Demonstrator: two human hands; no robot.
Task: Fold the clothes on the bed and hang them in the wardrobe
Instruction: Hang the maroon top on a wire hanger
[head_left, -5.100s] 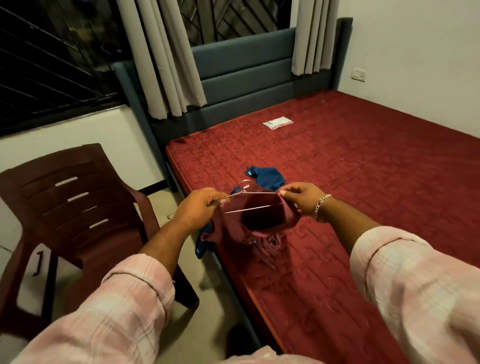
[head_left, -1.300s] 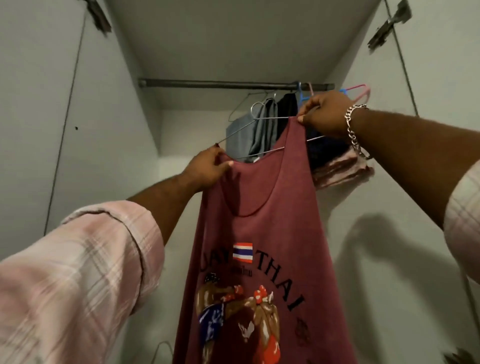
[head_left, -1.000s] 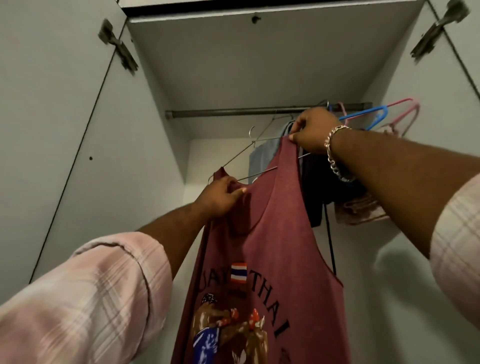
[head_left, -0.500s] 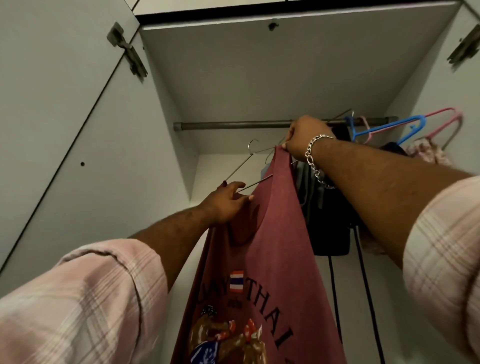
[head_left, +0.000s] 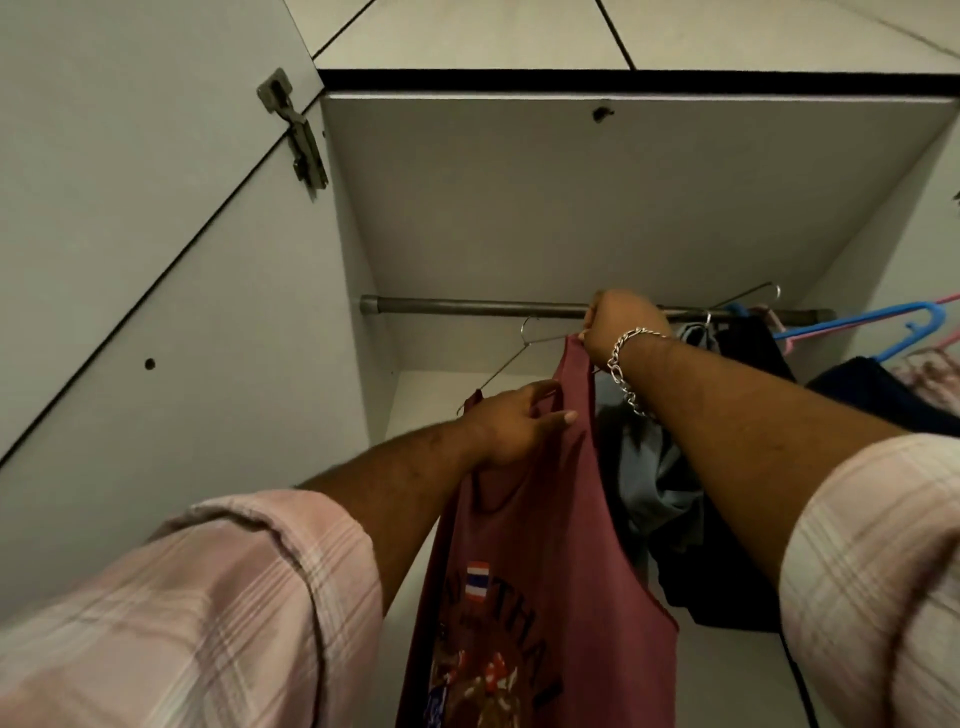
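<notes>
A maroon tank top with a printed fighter design hangs on a thin wire hanger inside the wardrobe. My right hand pinches the top's right strap and the hanger wire just below the metal rail. My left hand grips the left strap and the hanger's lower wire. The hanger's hook sits a little under the rail, apart from it.
Dark and grey-blue clothes hang on the rail to the right, with blue and pink hangers beyond. The open wardrobe door stands at the left with a hinge. The rail's left stretch carries nothing.
Five seconds ago the top was being put on the hanger over the bed. Over the last second both hands have lifted it higher toward the rail, and my view has tilted up.
</notes>
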